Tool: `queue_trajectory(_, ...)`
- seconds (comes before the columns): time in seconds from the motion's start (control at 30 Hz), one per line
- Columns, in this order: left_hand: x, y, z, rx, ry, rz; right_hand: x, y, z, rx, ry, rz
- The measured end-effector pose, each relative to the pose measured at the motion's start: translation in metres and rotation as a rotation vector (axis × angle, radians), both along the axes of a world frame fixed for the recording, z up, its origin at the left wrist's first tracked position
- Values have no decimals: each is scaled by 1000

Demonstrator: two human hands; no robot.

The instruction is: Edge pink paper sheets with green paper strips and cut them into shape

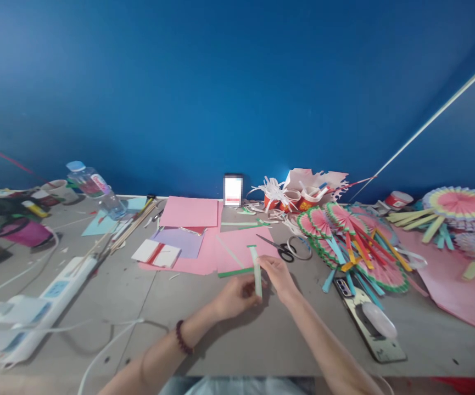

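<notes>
A pale green paper strip (257, 274) stands nearly upright between my two hands, close over the table. My left hand (236, 299) pinches its lower end, and a dark beaded bracelet (183, 338) circles that wrist. From the right, my right hand (276, 272) has its fingertips closed on the strip's upper part. Just beyond lies a pink sheet (231, 248) with a green band along its near edge. Black-handled scissors (285, 252) rest at its right side.
Paper fans (352, 230) with ribbon strips are piled at right, near a phone (371, 323). Red cups (307, 200) stand behind. At left are a power strip (51, 302), a water bottle (97, 186) and wooden sticks (132, 227). A small lit screen (233, 189) leans by the blue wall.
</notes>
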State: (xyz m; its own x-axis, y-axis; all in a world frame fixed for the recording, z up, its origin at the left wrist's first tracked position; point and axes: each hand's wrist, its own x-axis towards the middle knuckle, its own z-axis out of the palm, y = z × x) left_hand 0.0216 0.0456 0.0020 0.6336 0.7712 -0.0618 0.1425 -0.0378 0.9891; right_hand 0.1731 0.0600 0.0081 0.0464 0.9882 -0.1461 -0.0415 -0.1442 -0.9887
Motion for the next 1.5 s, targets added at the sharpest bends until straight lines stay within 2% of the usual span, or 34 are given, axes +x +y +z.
queue_trajectory(0.27,1,-1,0,-40,20,22,3,1,3,9,71,94)
queue_trajectory(0.47,-2,0,-3,12,84,10,2,2,4,11,77,-42)
queue_trajectory(0.6,-4,1,-1,58,116,-25,2,2,3,21,64,-84)
queue_trajectory(0.8,-3,-1,7,55,132,-55,5,4,-5,45,120,-112)
queue_trajectory(0.97,-4,-1,12,22,123,-85,6,8,-6,-19,231,-188)
queue_trajectory(1.17,-5,0,7,6,123,-82,11,11,-7,12,277,-266)
queue_trajectory(1.33,-4,2,0,-19,74,-13,14,13,-5,49,307,-309)
queue_trajectory(1.5,-4,12,0,-111,-70,195,19,16,-3,82,401,-418)
